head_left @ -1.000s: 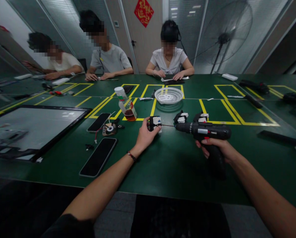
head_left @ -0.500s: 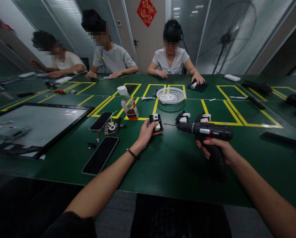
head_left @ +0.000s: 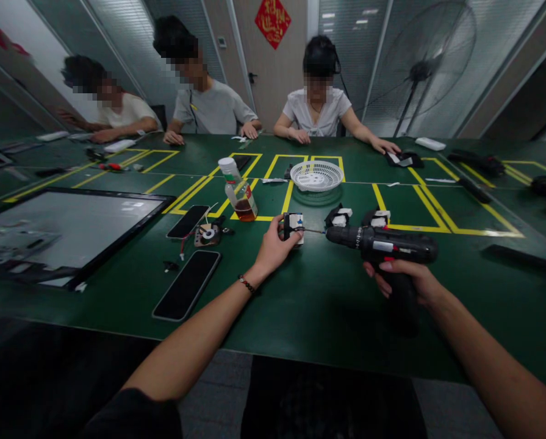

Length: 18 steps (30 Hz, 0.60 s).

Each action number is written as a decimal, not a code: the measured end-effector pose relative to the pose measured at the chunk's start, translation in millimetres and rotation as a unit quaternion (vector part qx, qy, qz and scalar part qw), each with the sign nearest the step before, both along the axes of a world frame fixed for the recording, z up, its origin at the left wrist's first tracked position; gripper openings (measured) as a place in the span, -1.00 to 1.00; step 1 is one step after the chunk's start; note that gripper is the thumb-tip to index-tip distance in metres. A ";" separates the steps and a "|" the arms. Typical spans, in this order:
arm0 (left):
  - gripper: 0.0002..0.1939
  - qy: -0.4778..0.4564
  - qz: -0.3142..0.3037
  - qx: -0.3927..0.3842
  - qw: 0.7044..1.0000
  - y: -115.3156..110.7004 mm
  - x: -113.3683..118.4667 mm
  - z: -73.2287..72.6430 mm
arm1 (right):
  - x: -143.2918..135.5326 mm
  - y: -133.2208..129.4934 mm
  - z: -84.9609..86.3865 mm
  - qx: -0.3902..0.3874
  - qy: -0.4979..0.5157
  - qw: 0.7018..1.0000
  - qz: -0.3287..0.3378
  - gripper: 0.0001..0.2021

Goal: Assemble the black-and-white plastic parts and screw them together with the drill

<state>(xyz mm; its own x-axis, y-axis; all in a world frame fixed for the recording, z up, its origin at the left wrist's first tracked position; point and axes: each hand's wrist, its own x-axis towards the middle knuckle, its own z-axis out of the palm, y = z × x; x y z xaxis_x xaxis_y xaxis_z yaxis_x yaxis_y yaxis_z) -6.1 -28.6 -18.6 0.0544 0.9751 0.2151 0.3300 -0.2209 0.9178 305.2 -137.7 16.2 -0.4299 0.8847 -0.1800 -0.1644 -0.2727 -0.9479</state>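
Note:
My left hand (head_left: pixel 273 245) is closed around a small black-and-white part (head_left: pixel 294 221) with a blue mark, held just above the green table. A black cordless drill (head_left: pixel 394 245) is gripped in my right hand (head_left: pixel 410 277), its handle wrapped by my fingers. The drill's long thin bit (head_left: pixel 313 231) points left, and its tip reaches the part near my left thumb; whether it touches, I cannot tell. Two similar black-and-white pieces, one left (head_left: pixel 339 216) and one right (head_left: pixel 377 217), lie behind the drill.
A white plastic basket (head_left: pixel 316 175) and a bottle of brown liquid (head_left: pixel 240 192) stand beyond my hands. Phones (head_left: pixel 188 285), a small wired motor (head_left: pixel 206 235) and a large flat panel (head_left: pixel 80 225) lie left. Three people sit across the green table (head_left: pixel 291 311).
My left hand has turned the part, and the bit tip now meets its outline. Across the table, a person's hand has slid a dark flat piece to the right.

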 end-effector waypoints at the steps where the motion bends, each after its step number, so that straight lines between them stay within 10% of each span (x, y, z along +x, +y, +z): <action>1: -0.33 0.005 -0.004 0.005 1.000 -0.8 -0.2 0.9 | -0.2 -0.1 0.5 -0.002 -0.001 1.000 0.000 -0.74; 18: -0.33 0.013 -0.019 0.014 1.000 -1.0 -1.4 -0.5 | -3.0 -1.1 1.6 -0.005 -0.007 1.000 -0.004 -0.74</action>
<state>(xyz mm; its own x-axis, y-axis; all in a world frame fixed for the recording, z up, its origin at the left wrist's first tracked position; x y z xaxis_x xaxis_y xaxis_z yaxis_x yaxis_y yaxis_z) -7.5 -29.6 -19.1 0.0973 0.9659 0.2399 0.3436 -0.2588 0.9027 302.2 -138.8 17.9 -0.4195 0.8865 -0.1953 -0.1527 -0.2810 -0.9475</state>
